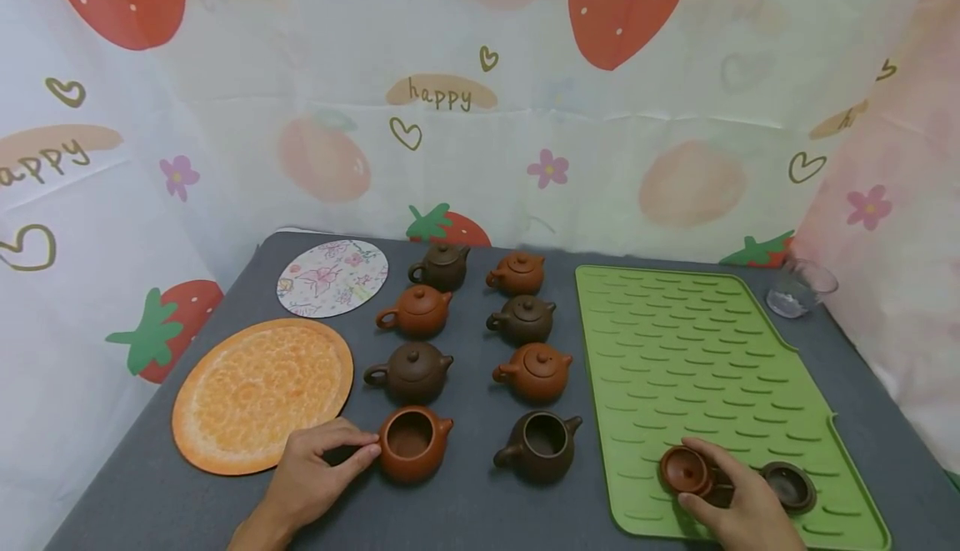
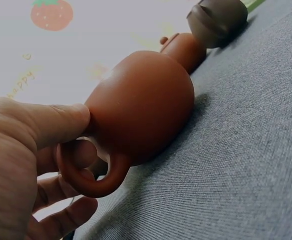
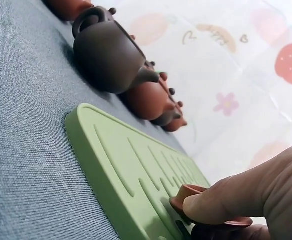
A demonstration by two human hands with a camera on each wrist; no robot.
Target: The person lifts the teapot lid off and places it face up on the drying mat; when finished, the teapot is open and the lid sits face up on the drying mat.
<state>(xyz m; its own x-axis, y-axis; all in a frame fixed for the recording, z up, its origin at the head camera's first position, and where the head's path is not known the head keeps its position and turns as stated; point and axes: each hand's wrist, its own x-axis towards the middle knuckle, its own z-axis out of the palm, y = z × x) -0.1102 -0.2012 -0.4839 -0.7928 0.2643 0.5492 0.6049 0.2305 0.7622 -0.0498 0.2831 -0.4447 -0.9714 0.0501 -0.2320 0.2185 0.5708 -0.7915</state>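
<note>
My left hand (image 1: 318,469) pinches the handle of a lidless red-brown teapot (image 1: 430,461) on the grey cloth. The left wrist view shows the thumb at the top of the loop handle (image 2: 116,175), with fingers behind it. My right hand (image 1: 738,497) holds a red-brown teapot lid (image 1: 685,469) between thumb and fingers, its hollow underside up, at the near end of the green mat (image 1: 697,384). Beside that hand a dark brown lid (image 1: 789,486) lies underside up on the mat. A lidless dark brown teapot (image 1: 536,463) stands between the hands.
Several lidded teapots, such as a dark one (image 1: 416,374) and a red-brown one (image 1: 536,374), stand in two columns behind. Left lie a round orange mat (image 1: 262,393) and a floral round mat (image 1: 333,278). A clear glass cup (image 1: 797,288) stands at the far right.
</note>
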